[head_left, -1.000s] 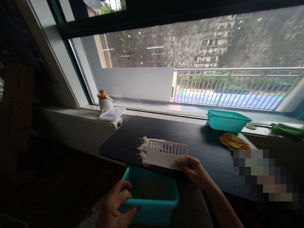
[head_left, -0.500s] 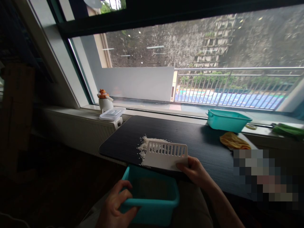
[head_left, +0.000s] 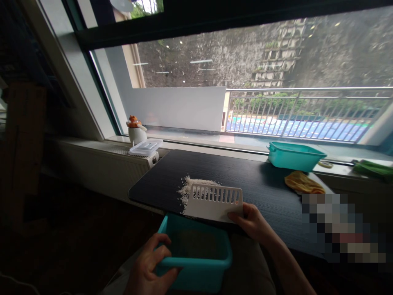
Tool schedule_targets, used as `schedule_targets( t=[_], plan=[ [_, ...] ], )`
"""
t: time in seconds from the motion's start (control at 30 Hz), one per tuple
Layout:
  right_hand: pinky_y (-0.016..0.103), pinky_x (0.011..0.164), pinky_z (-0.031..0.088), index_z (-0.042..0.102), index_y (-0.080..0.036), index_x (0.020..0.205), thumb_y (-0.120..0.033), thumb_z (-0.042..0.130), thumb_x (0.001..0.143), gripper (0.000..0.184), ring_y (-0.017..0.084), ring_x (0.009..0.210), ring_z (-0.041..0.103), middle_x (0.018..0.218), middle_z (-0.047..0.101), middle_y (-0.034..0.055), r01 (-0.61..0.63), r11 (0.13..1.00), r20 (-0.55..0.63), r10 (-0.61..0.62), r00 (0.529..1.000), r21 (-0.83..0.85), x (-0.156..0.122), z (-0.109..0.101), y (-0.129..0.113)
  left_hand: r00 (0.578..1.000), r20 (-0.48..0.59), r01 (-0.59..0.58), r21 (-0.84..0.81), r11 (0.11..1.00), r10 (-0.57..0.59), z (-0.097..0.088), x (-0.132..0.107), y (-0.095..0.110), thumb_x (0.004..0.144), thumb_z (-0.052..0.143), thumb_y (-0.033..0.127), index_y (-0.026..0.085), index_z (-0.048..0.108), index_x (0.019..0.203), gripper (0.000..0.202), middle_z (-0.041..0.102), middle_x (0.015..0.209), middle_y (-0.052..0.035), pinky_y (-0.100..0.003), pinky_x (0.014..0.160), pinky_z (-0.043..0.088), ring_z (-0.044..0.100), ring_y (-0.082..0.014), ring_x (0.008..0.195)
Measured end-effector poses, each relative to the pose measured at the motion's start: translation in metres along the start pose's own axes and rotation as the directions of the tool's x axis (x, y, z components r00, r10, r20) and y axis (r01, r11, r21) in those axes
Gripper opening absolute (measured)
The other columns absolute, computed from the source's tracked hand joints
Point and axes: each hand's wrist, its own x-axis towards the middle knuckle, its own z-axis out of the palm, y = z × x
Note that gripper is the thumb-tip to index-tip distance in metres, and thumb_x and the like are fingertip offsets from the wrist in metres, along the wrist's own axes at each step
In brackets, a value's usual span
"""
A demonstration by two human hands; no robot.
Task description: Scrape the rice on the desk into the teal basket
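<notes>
My left hand (head_left: 155, 262) grips the near left rim of a teal plastic bin (head_left: 199, 262) on my lap, its thumb outside. The bin's far rim is by the table's front edge, and its shadowed bottom is hard to make out. In my right hand (head_left: 253, 223) is a flat white plastic plate with a row of slots (head_left: 211, 209), pinched at its right end. The plate is tilted at the front edge of the dark table (head_left: 245, 170). White grains like rice (head_left: 187, 188) lie in a heap behind and left of it, some showing through the slots.
A second teal bin (head_left: 296, 157) stands at the table's back right, with a yellow cloth (head_left: 303, 182) in front. On the left, a clear plastic lid (head_left: 145, 146) lies on the radiator (head_left: 101, 164) near a white pot (head_left: 136, 134). A window runs behind the table.
</notes>
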Motion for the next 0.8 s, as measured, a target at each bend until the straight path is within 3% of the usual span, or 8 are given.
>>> schedule_targets(
  t=[0.2,0.43,0.67,0.8],
  plan=[
    [0.044,0.082,0.054,0.069,-0.016,0.102,-0.04,0.07,0.074,0.036,0.028,0.092,0.066,0.101,0.072,0.01,0.0,1.0,-0.084,-0.003,0.996,-0.029,-0.0004,0.0008,-0.0008,0.997,-0.051,0.048,-0.065,0.997,-0.052,0.005,-0.003,0.0005,0.064,0.064,0.019,0.019,0.056,0.056,0.011,0.057,0.093,-0.0022,-0.022,0.067,0.051,0.061,-0.0142,0.071],
    [0.045,0.083,0.054,0.07,-0.016,0.1,-0.043,0.07,0.073,0.038,0.029,0.093,0.066,0.101,0.072,0.0103,-0.01,1.0,-0.007,0.01,1.0,0.001,-0.0008,0.0006,-0.0026,0.995,-0.071,0.062,-0.075,0.995,-0.067,0.0051,-0.0024,0.002,0.063,0.064,0.02,0.02,0.057,0.056,0.01,0.059,0.092,-0.0014,-0.02,0.063,0.051,0.061,-0.0138,0.069],
    [0.043,0.081,0.055,0.069,-0.017,0.101,-0.043,0.07,0.073,0.038,0.028,0.093,0.066,0.1,0.072,0.0092,-0.012,0.999,-0.059,0.009,0.998,-0.045,0.0002,0.002,-0.003,0.996,-0.069,0.049,-0.076,0.996,-0.054,0.0036,-0.0014,0.0037,0.064,0.063,0.02,0.02,0.057,0.055,0.011,0.06,0.091,-0.0026,-0.022,0.065,0.051,0.062,-0.0147,0.07],
    [0.044,0.083,0.054,0.068,-0.018,0.101,-0.044,0.069,0.073,0.039,0.028,0.096,0.065,0.104,0.071,0.0085,-0.026,1.0,0.007,0.026,1.0,-0.008,-0.0007,0.002,-0.0058,0.995,-0.052,0.085,-0.084,0.993,-0.089,0.0025,-0.001,0.0061,0.063,0.063,0.02,0.019,0.057,0.055,0.01,0.06,0.091,-0.0019,-0.021,0.062,0.051,0.062,-0.0141,0.069]
  ],
)
